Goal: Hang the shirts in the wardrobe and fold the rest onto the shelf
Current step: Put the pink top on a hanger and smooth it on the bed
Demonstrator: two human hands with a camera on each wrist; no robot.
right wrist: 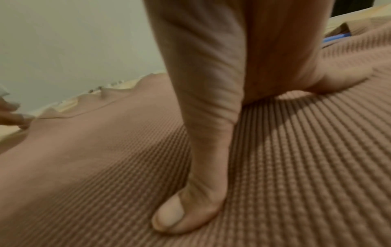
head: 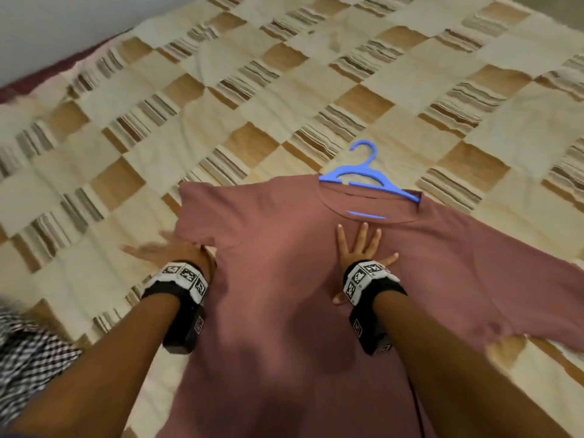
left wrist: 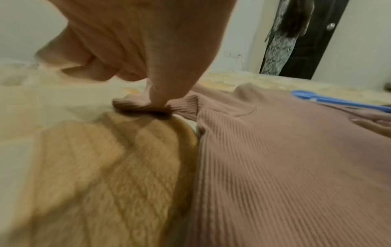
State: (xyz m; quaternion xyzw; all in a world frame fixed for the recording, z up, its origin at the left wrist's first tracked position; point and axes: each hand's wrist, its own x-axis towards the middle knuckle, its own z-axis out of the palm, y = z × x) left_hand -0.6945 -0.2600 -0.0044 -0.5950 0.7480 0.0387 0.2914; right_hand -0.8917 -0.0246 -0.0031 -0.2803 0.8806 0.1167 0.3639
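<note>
A mauve ribbed shirt [head: 284,295] lies spread flat on the bed. A blue plastic hanger [head: 363,178] sits in its neck opening, with the hook pointing away from me. My right hand [head: 360,248] lies flat on the chest just below the collar, fingers spread; in the right wrist view its thumb [right wrist: 186,213] presses into the shirt [right wrist: 105,167]. My left hand [head: 170,251] is blurred at the left sleeve's hem, fingers stretched out over the quilt. In the left wrist view its thumb [left wrist: 156,98] pushes down on the bunched sleeve edge of the shirt [left wrist: 296,158]. The hanger [left wrist: 338,100] shows beyond.
A cream and brown checked quilt [head: 221,105] covers the bed. A black-and-white checked cloth [head: 25,352] lies at the lower left edge. A pale wall [head: 47,26] runs along the bed's far left. A dark door with garments hanging [left wrist: 296,38] stands past the bed.
</note>
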